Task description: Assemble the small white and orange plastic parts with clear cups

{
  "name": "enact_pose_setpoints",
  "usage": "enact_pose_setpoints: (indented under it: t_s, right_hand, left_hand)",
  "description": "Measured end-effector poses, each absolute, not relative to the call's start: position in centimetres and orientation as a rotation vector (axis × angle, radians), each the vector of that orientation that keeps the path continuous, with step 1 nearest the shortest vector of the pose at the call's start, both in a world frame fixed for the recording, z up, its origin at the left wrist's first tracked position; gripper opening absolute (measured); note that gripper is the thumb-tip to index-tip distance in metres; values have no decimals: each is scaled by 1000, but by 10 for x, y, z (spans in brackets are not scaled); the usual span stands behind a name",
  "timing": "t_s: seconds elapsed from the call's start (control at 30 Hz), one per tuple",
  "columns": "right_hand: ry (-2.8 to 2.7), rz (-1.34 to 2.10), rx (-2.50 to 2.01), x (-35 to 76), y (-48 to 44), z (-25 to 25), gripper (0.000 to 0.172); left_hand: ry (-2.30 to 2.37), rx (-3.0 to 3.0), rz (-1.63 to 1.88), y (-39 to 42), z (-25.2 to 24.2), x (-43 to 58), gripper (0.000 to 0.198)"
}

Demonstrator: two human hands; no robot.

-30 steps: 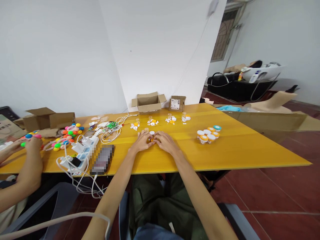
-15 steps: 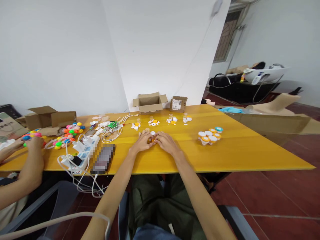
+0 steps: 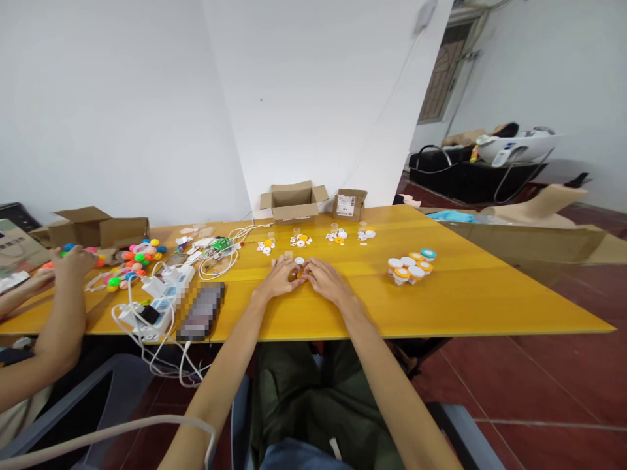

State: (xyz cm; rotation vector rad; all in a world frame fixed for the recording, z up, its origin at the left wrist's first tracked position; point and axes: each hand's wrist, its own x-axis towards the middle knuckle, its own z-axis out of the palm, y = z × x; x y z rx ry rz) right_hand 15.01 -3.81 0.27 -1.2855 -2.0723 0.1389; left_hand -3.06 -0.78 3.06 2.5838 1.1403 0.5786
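My left hand (image 3: 281, 279) and my right hand (image 3: 321, 277) meet at the table's middle, fingers curled and thumbs inward. Pinched between their fingertips is a small orange plastic piece (image 3: 295, 275), mostly covered by the fingers, so its exact kind is unclear. Just beyond the fingertips lies a white disc (image 3: 299, 260), with a small clear cup (image 3: 289, 254) behind it. Farther back, small piles of white and orange gears (image 3: 302, 241) lie beside clear cups. To the right stands a cluster of clear containers with white, orange and teal lids (image 3: 410, 266).
A phone (image 3: 202, 311) and a power strip (image 3: 171, 297) with tangled white cables lie left of my arm. Cardboard boxes (image 3: 294, 201) stand against the wall. At far left, a co-worker's hands (image 3: 73, 260) handle colourful beads (image 3: 140, 256).
My hands stay almost in place, with only slight finger movement around the orange piece. The co-worker's nearer hand has risen at the left, and the beads there have shifted.
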Motion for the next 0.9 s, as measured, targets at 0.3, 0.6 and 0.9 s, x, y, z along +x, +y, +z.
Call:
enact_pose_setpoints:
  t_s: [0.3,0.6,0.9]
  right_hand:
    - [-2025,124,-1332,149,-38,4,13]
    - [-1957,50,-1471,151,-34,0,11]
    - [-1957,0,-1494,154,-31,-6,11]
  left_hand:
    - [1135,2605,569,-9,33,-29,11]
    - [1153,2600,547,-11,35,-28,7]
    - [1140,2595,588,-9,32,-29,9]
